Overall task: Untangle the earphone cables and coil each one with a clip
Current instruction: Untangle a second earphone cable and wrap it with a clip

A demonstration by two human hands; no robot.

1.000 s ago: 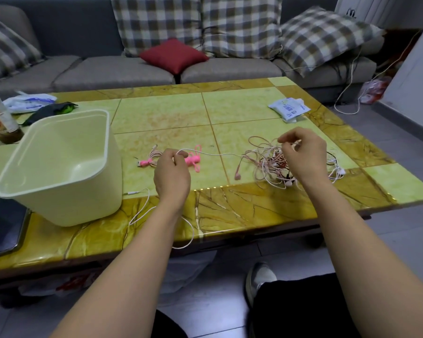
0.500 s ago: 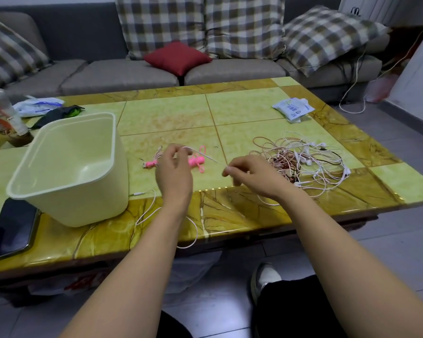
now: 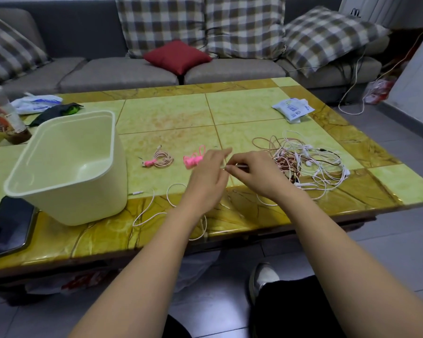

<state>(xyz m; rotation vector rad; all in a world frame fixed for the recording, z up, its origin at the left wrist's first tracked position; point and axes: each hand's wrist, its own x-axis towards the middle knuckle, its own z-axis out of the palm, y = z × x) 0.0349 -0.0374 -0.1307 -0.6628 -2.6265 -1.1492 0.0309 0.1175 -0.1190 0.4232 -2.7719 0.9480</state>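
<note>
Shoe [image 3: 264, 274] on the grey floor at the bottom, right of centre; both bare forearms reach over the near table edge. Phone [image 3: 7, 225] lies screen up on the near-left corner of the table [image 3: 169, 113], just beside the cream bin [image 3: 95, 203], which stands upright with its opening in view.

A loose earphone cable [image 3: 177, 184] loops across the near edge and runs under the left hand [image 3: 206, 176], its jack plug [image 3: 137, 192] close to the bin. The hands meet at mid-table, fingertips almost touching. Right hand [image 3: 252, 174] pinches a pale cable end [image 3: 238, 165] between thumb and fingertip. The left hand is motion-blurred and seen from the back, so I cannot tell whether it grips anything.

Just past the left hand are spare pink clips [image 3: 193, 159]. Left of them lies a coiled earphone [image 3: 161, 158], already wound and held by a pink clip [image 3: 149, 163]. Right of the hands sits the tangle [image 3: 308, 164] of pink, white and dark cables, still knotted, touching the right wrist area.

Farther back: white packet [image 3: 292, 109] at far right, bottle [image 3: 3, 118], dark cloth [image 3: 56, 112] and white bag [image 3: 36, 103] at far left. Behind the table is a grey sofa with a red cushion [image 3: 177, 56] among checked ones.
</note>
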